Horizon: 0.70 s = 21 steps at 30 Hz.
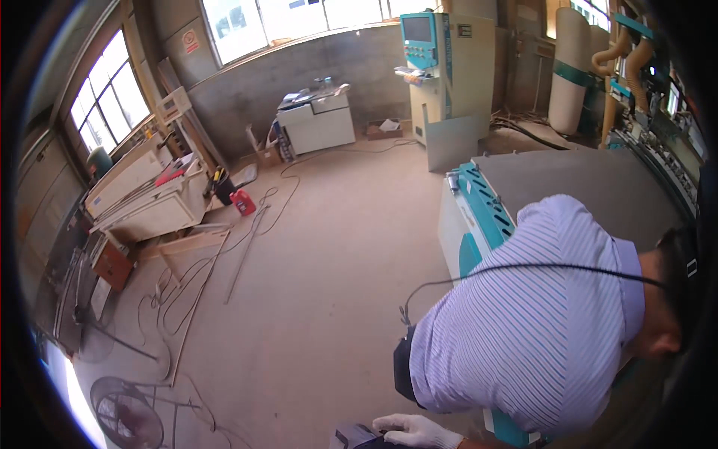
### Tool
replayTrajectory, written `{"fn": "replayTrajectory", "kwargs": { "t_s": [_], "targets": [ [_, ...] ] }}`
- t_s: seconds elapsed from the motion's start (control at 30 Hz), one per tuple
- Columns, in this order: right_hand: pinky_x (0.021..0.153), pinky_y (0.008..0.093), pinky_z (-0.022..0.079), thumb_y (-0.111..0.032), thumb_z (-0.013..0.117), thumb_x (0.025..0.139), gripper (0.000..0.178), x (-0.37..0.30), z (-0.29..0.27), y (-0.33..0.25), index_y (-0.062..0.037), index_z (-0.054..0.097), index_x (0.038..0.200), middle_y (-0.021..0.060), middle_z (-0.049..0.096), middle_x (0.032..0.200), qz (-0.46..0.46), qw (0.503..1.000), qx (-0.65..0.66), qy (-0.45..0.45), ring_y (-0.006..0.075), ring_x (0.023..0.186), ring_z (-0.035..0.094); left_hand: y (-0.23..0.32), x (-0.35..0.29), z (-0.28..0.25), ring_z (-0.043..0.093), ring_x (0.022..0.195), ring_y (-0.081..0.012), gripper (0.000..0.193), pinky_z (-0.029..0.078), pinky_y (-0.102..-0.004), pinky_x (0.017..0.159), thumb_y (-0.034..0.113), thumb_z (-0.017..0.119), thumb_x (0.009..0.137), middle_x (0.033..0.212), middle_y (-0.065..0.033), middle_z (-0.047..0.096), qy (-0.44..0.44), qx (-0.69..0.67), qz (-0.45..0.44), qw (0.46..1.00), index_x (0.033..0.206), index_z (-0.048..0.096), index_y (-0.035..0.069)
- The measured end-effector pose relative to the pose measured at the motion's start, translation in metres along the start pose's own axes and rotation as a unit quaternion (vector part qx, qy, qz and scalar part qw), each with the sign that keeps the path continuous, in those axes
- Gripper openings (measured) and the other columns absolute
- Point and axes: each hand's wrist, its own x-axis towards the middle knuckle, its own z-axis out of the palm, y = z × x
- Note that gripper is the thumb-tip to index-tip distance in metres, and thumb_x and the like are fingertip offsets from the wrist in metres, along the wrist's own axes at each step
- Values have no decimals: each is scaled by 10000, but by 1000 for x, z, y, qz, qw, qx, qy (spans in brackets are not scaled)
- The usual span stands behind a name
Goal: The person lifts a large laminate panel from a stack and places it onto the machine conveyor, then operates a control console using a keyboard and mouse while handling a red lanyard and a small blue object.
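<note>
A right hand (419, 432) in a white knitted glove is at the near edge of the scene, a little right of the middle, with its fingers slightly bent over a grey and black object (353, 436). This object is cut by the near edge; its visible part is smooth grey with a darker side, and I cannot tell its kind, nor if the fingers grip it or only touch it. About the left hand's fingers I cannot tell. To the right, a co-worker (516, 329) in a striped shirt bends over a teal and white machine (470, 213). Far away, a control cabinet (470, 82) carries lettering, and a wall sign (190, 41) has red marks, both too small to be read surely.
</note>
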Motion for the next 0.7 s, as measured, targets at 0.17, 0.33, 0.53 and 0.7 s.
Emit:
{"fn": "replayTrajectory", "kwargs": {
  "t_s": [0.17,0.33,0.53,0.7],
  "targets": [
    [1028,323,438,-139,598,951,405,101,0,4,-2,578,1332,105,632,1284,92,991,54,80,174,1177,574,-3,168,-151,550,1261,-336,513,411,-409,1084,424,582,907,1316,-184,622,-13,100,56,993,1242,661,43],
    [1003,326,457,-245,574,977,322,255,-18,-17,-16,684,1175,95,701,1140,134,989,-19,56,188,1108,617,142,311,-370,575,1232,-339,490,439,-414,1047,422,562,918,1254,-176,662,152,55,104,981,1198,683,39],
    [990,331,467,-245,586,973,295,359,-69,-73,-11,697,1114,103,709,1094,128,983,-47,122,190,1078,627,406,351,-522,703,953,-334,476,555,-412,824,384,573,848,1036,-187,726,175,14,140,975,1171,699,59],
    [991,361,469,-173,623,943,256,457,-146,-69,-12,681,1134,127,704,1092,31,985,-74,151,210,1071,630,520,436,-552,713,884,-307,568,580,-398,756,434,568,862,1098,-174,711,143,127,272,943,1294,627,70]
  ]
}}
